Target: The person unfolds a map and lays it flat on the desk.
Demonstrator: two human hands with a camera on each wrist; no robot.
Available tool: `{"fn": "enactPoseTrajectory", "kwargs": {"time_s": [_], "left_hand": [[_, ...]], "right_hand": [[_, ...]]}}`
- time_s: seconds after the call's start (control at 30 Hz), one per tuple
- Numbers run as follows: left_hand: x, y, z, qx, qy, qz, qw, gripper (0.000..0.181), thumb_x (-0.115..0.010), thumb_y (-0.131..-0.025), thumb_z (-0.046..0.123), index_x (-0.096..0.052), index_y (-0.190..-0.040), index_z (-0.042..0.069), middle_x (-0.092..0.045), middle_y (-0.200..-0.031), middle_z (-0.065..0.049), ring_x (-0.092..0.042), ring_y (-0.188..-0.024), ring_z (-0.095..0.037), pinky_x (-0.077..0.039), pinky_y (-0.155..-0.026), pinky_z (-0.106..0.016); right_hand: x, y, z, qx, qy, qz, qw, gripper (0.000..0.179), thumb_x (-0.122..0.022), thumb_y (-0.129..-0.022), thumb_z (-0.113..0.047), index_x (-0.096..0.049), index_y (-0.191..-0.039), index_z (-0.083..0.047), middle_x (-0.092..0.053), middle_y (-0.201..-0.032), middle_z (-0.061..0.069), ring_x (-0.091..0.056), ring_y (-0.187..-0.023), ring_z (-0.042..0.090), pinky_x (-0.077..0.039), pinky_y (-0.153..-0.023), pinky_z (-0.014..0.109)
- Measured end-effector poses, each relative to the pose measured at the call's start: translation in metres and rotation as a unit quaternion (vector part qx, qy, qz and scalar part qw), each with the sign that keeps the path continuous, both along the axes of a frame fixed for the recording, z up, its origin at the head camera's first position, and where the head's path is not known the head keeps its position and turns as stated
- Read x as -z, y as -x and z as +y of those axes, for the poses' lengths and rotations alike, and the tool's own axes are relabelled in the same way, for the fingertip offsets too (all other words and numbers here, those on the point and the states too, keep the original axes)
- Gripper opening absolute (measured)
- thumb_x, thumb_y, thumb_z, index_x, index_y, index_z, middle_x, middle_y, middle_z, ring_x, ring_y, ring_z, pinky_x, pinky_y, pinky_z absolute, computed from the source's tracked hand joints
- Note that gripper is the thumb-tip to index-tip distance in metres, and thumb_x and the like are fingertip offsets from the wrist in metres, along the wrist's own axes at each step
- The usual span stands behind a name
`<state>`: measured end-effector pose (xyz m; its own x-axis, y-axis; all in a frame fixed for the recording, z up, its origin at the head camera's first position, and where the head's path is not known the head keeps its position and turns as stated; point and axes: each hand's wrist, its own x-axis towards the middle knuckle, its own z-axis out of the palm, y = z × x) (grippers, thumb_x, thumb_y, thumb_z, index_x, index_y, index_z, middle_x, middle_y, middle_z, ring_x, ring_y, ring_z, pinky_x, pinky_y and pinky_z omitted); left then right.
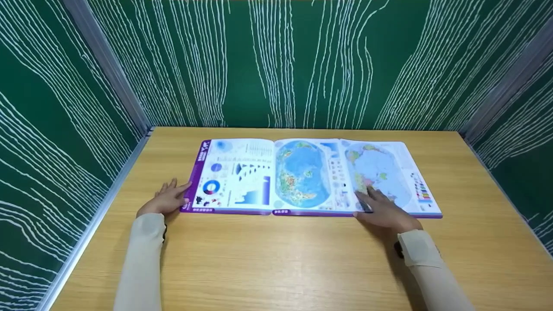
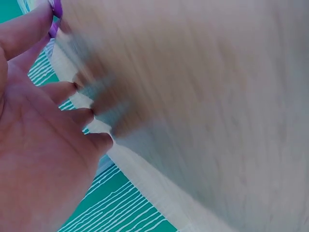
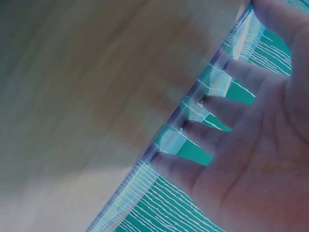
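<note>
A large map book with purple edging lies open on the wooden table, three panels spread side by side. Charts fill its left panel; a blue world map takes up the middle one. On the right panel is a paler world map. My left hand touches the purple left edge near its lower corner with thumb and forefinger, the other fingers spread outward. The right hand rests across the lower part of the right panel, fingers extended and thumb at the front edge. Its palm shows in the right wrist view.
The wooden table stretches in front of the book and to both sides. Green walls with white wavy lines stand behind and on both sides. Metal posts mark the corners.
</note>
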<state>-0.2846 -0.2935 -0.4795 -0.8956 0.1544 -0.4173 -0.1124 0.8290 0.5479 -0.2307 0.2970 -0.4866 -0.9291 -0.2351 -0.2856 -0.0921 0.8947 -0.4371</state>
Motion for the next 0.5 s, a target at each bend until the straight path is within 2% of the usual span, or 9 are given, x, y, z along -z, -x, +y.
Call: {"fn": "enactPoseTrajectory", "kwargs": {"time_s": [0.1,0.2,0.37,0.5], "left_hand": [[0.002,0.0,-0.002,-0.002,0.007,0.008,0.9999,0.064,-0.048,-0.099,0.026,-0.017,-0.154,0.015,0.015,-0.157,-0.026,0.022,-0.142,-0.046,0.016,-0.112,-0.063],[0.004,-0.001,-0.006,-0.009,0.022,0.011,0.9997,0.071,-0.05,-0.098,0.034,-0.013,-0.155,0.014,0.015,-0.158,-0.025,0.02,-0.143,-0.046,0.013,-0.114,-0.062],[0.003,-0.004,-0.013,-0.022,0.013,0.033,0.9991,0.071,-0.043,-0.1,0.04,-0.01,-0.155,0.009,0.015,-0.157,-0.027,0.019,-0.143,-0.046,0.012,-0.113,-0.064],[-0.006,-0.005,-0.011,-0.048,0.015,0.05,0.9975,0.068,-0.035,-0.102,0.041,-0.008,-0.155,0.008,0.015,-0.157,-0.027,0.019,-0.142,-0.048,0.014,-0.112,-0.065]], "right_hand": [[-0.001,0.0,0.002,0.0,0.015,-0.009,0.9999,0.081,-0.056,-0.089,-0.056,-0.025,-0.153,-0.017,-0.003,-0.16,0.024,-0.001,-0.142,0.054,-0.007,-0.107,0.076],[-0.004,-0.002,0.006,0.003,0.019,-0.016,0.9997,0.084,-0.056,-0.089,-0.058,-0.023,-0.154,-0.018,-0.002,-0.16,0.023,-0.001,-0.142,0.054,-0.011,-0.105,0.077],[-0.011,-0.003,0.012,0.005,0.014,-0.017,0.9997,0.082,-0.052,-0.091,-0.058,-0.02,-0.154,-0.016,-0.005,-0.16,0.023,-0.001,-0.143,0.053,-0.013,-0.107,0.074],[-0.018,0.0,0.017,0.017,0.014,-0.014,0.9997,0.08,-0.048,-0.094,-0.057,-0.018,-0.155,-0.016,-0.006,-0.16,0.024,-0.003,-0.144,0.05,-0.012,-0.11,0.071]]}}
